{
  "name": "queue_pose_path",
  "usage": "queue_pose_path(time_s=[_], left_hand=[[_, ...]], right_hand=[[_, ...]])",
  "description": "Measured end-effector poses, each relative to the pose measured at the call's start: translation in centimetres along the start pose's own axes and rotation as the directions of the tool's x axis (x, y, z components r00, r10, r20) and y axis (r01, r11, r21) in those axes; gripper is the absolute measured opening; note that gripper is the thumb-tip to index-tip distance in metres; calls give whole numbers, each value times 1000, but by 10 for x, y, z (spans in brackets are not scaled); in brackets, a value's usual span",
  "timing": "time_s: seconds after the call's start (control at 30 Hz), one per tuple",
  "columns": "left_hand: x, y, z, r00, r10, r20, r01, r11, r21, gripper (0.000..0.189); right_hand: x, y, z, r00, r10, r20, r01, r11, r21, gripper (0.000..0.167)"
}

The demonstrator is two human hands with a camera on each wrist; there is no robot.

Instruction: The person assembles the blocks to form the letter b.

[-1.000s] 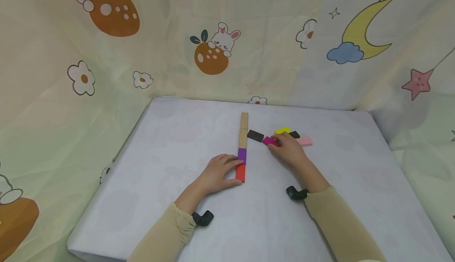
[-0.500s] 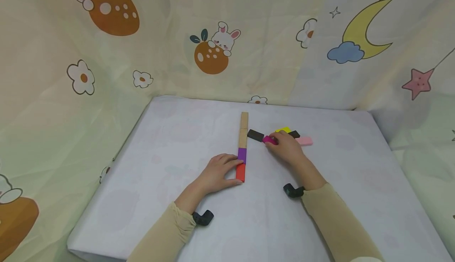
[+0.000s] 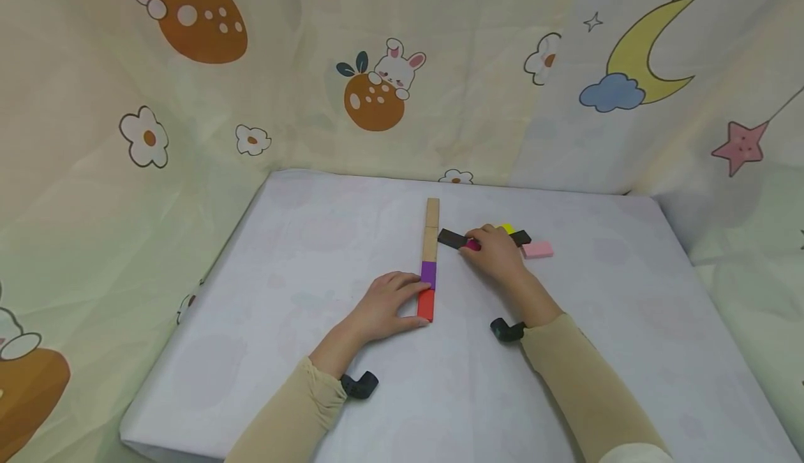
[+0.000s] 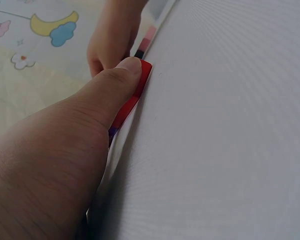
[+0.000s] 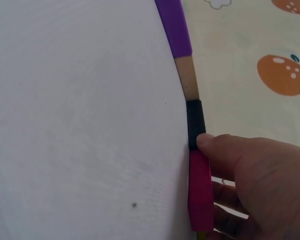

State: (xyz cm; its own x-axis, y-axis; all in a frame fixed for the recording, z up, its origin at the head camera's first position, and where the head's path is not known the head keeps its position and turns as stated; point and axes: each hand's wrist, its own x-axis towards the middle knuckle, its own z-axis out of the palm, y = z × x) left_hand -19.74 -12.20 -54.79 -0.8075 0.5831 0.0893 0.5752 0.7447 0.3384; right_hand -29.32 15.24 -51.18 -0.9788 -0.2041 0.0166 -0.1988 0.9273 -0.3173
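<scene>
four blocks stand end to end in a straight row at the fingertips of the left hand (image 3: 386, 307), running away from it over a white-covered table (image 3: 283, 239). nearest is a red block (image 3: 426, 306), then a purple block (image 3: 428, 273), and past the left hand's reach a nearer tan block (image 3: 430, 245) and a farther tan block (image 3: 432, 213). the left hand has its fingers loosely bent, with thumb and forefinger well apart: the thumb touches the red block's near end, and the forefinger rests across the seam where red meets purple. it rests on these two without being closed around either.

the right hand (image 3: 496, 253) is curled, with only a small gap between thumb and forefinger, and holds a magenta block (image 3: 472, 245), most of which is hidden under it from above. the thumb's tip sits near the seam where the magenta block meets a dark block (image 3: 452, 239). that dark block lies just left of the right hand, between it and the row, slanting toward the nearer tan block; whether those two touch is hard to tell from above.

a yellow block (image 3: 507, 228) peeks out beyond the right hand, partly covered. just right of the right hand's knuckles lies a black block (image 3: 520, 238), with a pink block (image 3: 537, 250) close beside it, farther to the right.
</scene>
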Motion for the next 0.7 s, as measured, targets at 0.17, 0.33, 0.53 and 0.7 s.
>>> queue_pose_path(time_s=[0.17, 0.33, 0.53, 0.7], left_hand=[[0, 0, 0, 1000, 5, -12, -5, 1000, -7, 69], [0, 2, -1, 1000, 7, -22, -7, 1000, 1, 69], [0, 2, -1, 1000, 0, -17, 0, 1000, 3, 69], [0, 2, -1, 1000, -2, -15, 2, 1000, 2, 70]], right_hand=[[1, 0, 2, 1000, 9, 6, -9, 999, 38, 42], [1, 0, 2, 999, 26, 28, -28, 997, 69, 43], [3, 1, 2, 999, 21, 27, -23, 997, 77, 43], [3, 1, 2, 1000, 17, 24, -19, 997, 71, 43]])
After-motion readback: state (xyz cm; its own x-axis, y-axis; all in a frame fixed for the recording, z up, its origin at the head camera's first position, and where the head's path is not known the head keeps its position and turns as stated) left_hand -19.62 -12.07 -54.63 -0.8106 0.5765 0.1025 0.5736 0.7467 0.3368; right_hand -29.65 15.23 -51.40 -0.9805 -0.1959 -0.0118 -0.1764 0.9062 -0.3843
